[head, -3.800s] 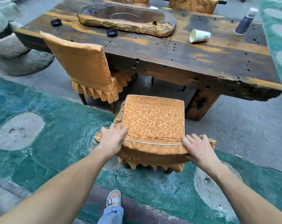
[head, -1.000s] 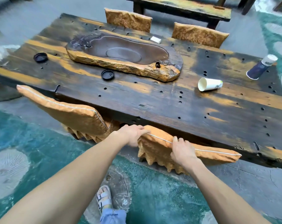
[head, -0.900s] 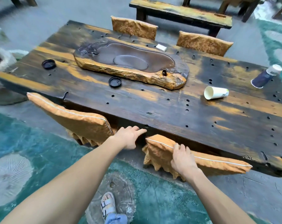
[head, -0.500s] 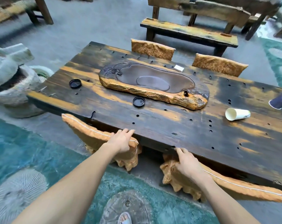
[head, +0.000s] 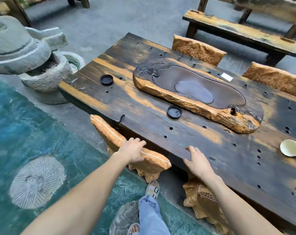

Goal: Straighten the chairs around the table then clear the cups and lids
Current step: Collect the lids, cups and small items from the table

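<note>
At near table (head: pixel 194 138) edge, left hand (head: pixel 132 152) grips chair (head: pixel 110 133) back, likely squaring it to the table; right hand (head: pixel 197 161) spread, empty, above the edge. One lid (head: pixel 174 111) mid-table, second lid (head: pixel 106 79) far left, cup (head: pixel 291 148) tipped at right: uncleared.

Left arm: bare, stretched forward, wrist straight
Left hand (head: pixel 132 150): palm down on the chair back (head: pixel 110 133), fingers curled over its top edge
Right arm: bare, stretched forward
Right hand (head: pixel 197 161): palm down at the near edge of the table (head: pixel 211 150), fingers spread and relaxed, holding nothing
Leg: in jeans, sandalled foot (head: pixel 152 189) between the arms
</note>
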{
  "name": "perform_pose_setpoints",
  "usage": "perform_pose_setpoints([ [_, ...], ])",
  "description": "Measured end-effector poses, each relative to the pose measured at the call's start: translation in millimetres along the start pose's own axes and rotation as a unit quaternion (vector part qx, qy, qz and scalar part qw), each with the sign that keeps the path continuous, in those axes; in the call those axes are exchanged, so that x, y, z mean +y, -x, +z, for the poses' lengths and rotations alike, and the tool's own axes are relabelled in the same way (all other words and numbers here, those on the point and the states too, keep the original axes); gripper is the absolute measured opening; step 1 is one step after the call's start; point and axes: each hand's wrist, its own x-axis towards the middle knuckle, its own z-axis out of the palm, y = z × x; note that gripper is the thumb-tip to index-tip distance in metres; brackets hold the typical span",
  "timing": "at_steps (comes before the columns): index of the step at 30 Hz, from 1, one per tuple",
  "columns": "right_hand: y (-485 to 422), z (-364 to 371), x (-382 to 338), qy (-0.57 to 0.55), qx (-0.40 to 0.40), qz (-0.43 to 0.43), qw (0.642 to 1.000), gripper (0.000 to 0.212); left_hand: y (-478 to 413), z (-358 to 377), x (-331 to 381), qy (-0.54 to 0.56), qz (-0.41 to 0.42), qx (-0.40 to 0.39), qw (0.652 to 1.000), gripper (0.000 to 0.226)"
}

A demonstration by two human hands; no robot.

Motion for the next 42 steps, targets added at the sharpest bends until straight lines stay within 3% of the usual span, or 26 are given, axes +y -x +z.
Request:
perform_pose_setpoints([
  [4, -60, -7, -11, -0.003, -0.023, 0.008, 1.000, 0.045, -35, 1, -10, 0.023, -0.006, -0.028, 0.999, 0.066],
  [7, -102, -9, -10, -0.042, -0.022, 0.017, 0.999, 0.044, -71, -2, -12, 0.148, -0.018, -0.057, 0.987, 0.060],
  [11, -167, -16, -8, -0.139, -0.011, 0.080, 0.987, 0.027, -118, -13, -4, 0.368, -0.091, -0.044, 0.924, 0.047],
  [14, -221, -17, -2, -0.238, 0.009, 0.151, 0.959, 0.019, -152, -19, 9, 0.478, -0.155, -0.033, 0.864, 0.044],
  [18, -268, -26, -8, -0.317, 0.003, 0.207, 0.925, 0.028, -186, -13, 15, 0.540, -0.212, -0.034, 0.814, 0.053],
  [20, -291, -25, -7, -0.321, -0.008, 0.225, 0.920, 0.038, -191, -17, 18, 0.560, -0.235, -0.036, 0.794, 0.047],
  [25, -340, 5, 9, -0.222, -0.034, 0.245, 0.943, 0.081, -208, -13, 15, 0.617, -0.288, -0.045, 0.731, 0.036],
  [26, -335, -2, 0, -0.198, -0.030, 0.248, 0.948, 0.080, -210, -15, 15, 0.625, -0.294, -0.043, 0.722, 0.035],
  [29, -330, -6, -11, -0.148, -0.008, 0.242, 0.959, 0.049, -213, -21, 14, 0.637, -0.298, -0.046, 0.709, 0.034],
  [33, -321, -3, -12, -0.159, -0.029, 0.222, 0.961, 0.033, -213, -28, 12, 0.665, -0.300, -0.058, 0.681, 0.038],
  [36, -304, 4, -19, -0.199, -0.078, 0.189, 0.959, 0.025, -210, -32, 10, 0.739, -0.298, -0.042, 0.603, 0.045],
  [38, -285, 7, -30, -0.239, -0.104, 0.168, 0.951, 0.029, -206, -36, 9, 0.790, -0.286, -0.025, 0.541, 0.049],
  [42, -244, 16, -60, -0.310, -0.160, 0.132, 0.928, 0.032, -192, -41, 8, 0.854, -0.263, 0.007, 0.450, 0.048],
])
